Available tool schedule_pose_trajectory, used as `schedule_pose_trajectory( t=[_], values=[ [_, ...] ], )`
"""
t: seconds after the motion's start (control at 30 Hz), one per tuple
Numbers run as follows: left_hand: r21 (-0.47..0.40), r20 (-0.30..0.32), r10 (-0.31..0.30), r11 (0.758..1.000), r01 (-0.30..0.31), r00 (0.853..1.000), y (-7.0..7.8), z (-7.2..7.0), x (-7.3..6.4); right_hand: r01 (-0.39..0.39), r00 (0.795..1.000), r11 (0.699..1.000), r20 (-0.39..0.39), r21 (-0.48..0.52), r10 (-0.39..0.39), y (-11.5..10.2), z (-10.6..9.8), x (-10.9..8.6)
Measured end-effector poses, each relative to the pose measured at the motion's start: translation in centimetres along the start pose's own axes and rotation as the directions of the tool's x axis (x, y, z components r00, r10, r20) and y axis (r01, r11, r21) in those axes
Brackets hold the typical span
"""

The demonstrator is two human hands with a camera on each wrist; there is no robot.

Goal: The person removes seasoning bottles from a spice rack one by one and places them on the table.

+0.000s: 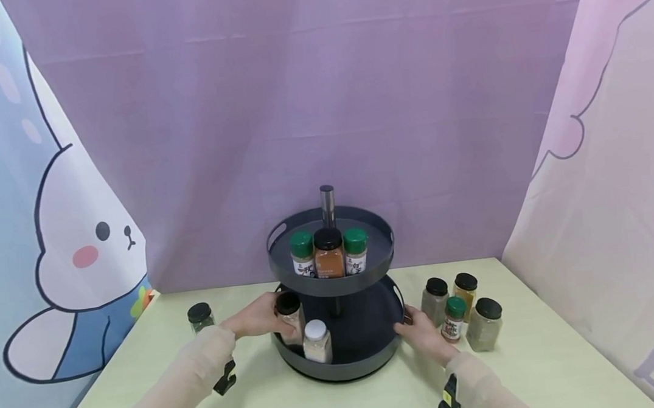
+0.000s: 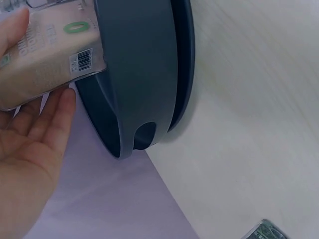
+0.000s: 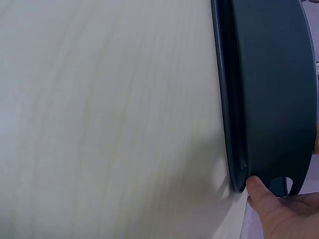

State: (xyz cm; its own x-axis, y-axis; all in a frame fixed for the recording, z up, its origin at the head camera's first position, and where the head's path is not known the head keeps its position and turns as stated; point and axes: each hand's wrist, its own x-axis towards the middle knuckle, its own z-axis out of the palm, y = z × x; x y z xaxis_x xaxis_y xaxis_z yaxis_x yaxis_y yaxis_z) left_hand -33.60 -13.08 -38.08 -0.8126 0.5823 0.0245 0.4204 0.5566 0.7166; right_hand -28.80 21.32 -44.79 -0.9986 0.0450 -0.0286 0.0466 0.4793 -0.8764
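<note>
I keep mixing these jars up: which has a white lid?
The white-lidded jar stands on the lower tray, beside the jar the left hand grips; all others are topped in black or green.

A matt rack [image 1: 333, 286] is standing before a creased cloth backdrop [image 1: 323, 107].
Its smooth walls [image 3: 279, 99] are giving a dull sheen, its post [image 1: 327, 204] is gleaming like polished metal, the jar [image 2: 52, 52] at the left wrist view's upper left is looking glossy, and the tabletop [image 3: 124, 99] is showing smooth, wood-like grain.

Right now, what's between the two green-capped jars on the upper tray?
One black-capped orange jar; the head view shows it.
</note>
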Motion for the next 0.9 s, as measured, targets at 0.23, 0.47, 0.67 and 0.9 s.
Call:
schedule_pose_trajectory(
  t=[0.23,0.47,0.67,0.9],
  values=[
    [-0.008,-0.021,-0.001,1.000,0.001,1.000,0.0,-0.4,-0.4,-0.009,1.000,1.000,0.010,0.003,0.009,0.1,0.0,-0.1],
    [0.009,-0.055,-0.001,1.000,0.001,0.998,0.2,-1.2,-1.1,-0.009,1.000,1.000,0.010,0.025,0.008,0.0,0.0,0.0],
    [0.022,-0.079,-0.010,1.000,0.012,0.997,0.0,-1.9,-2.2,-0.012,1.000,1.000,0.019,0.018,0.012,0.0,0.1,0.0],
    [0.008,-0.086,-0.023,1.000,0.024,0.996,-0.3,-2.6,-3.5,-0.018,1.000,1.000,0.015,0.002,0.018,-0.2,0.1,-0.2]
  ],
)
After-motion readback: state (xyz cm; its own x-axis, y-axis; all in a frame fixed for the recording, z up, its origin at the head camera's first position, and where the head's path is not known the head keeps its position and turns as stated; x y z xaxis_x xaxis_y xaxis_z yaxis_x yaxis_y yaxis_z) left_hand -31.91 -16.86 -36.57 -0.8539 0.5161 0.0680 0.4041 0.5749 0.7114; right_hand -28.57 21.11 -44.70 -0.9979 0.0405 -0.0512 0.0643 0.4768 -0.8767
